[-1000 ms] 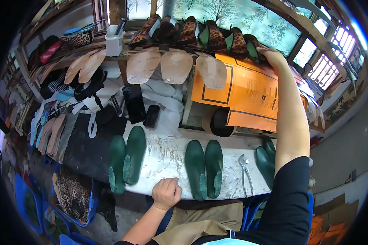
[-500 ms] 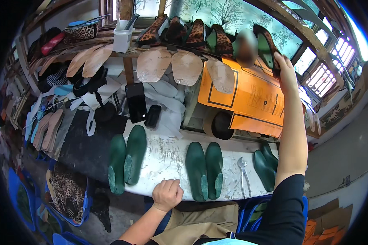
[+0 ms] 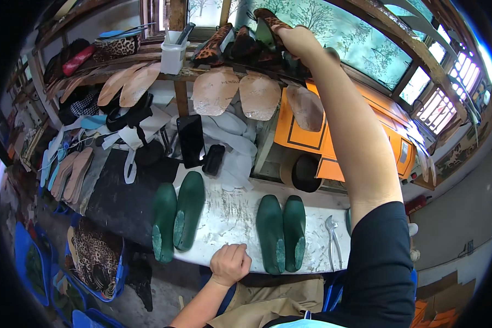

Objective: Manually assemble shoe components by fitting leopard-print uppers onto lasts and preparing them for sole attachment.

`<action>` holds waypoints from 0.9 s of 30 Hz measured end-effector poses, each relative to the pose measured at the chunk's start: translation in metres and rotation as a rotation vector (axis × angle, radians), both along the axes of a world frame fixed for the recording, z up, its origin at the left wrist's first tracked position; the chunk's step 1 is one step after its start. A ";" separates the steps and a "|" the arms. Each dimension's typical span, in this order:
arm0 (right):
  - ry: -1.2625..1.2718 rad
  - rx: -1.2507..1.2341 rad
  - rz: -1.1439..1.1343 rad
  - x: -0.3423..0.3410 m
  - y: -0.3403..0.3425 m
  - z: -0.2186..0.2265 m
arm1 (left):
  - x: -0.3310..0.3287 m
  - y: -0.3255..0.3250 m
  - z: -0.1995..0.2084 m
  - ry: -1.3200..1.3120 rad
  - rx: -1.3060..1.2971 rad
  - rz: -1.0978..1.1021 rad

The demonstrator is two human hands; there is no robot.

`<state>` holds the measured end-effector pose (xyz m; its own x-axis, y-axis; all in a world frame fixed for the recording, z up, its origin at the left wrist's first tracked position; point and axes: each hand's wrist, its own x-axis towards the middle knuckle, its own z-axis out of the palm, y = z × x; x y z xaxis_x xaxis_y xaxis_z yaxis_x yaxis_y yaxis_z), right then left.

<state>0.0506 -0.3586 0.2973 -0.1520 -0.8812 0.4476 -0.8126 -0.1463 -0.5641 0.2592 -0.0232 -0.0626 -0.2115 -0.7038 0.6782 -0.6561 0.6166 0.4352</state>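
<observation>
up on the high shelf [image 3: 147, 60], my right hand [image 3: 292, 39] is stretched out at full arm's reach and closed around a leopard-print shoe [image 3: 265, 22] that sits among a row of similar patterned shoes [image 3: 218, 46]. from this head view i can't tell exactly how the fingers wrap it, only that they grip its top. my left hand [image 3: 230, 263] rests as a loose fist on the near edge of the white workbench [image 3: 229, 218], holding nothing. beside it lie two pairs of green shoe lasts [image 3: 281, 232], one pair left [image 3: 177, 216], and pliers [image 3: 332, 240] to the right. tan insoles [image 3: 238, 94] hang under the shelf, above an orange machine [image 3: 333, 131]. i judge the risk is in the crowding: pulling this shoe could drag its neighbours off the ledge onto the insoles and bench, and my grip at full stretch is weak.
</observation>
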 end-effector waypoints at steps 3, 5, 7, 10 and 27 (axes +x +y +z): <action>0.016 0.041 0.021 0.006 0.003 0.000 | 0.002 -0.001 0.002 -0.005 -0.002 -0.005; 0.001 0.069 0.015 0.008 -0.005 0.000 | 0.005 0.000 0.001 -0.020 0.009 -0.003; 0.067 0.034 -0.012 -0.001 -0.018 0.000 | 0.001 0.000 0.002 0.005 0.018 -0.023; 0.072 0.019 -0.047 0.000 -0.016 -0.001 | 0.000 0.001 0.004 0.024 0.037 -0.021; -0.246 0.143 -0.167 -0.151 0.025 -0.049 | -0.001 0.001 0.003 0.001 0.039 -0.011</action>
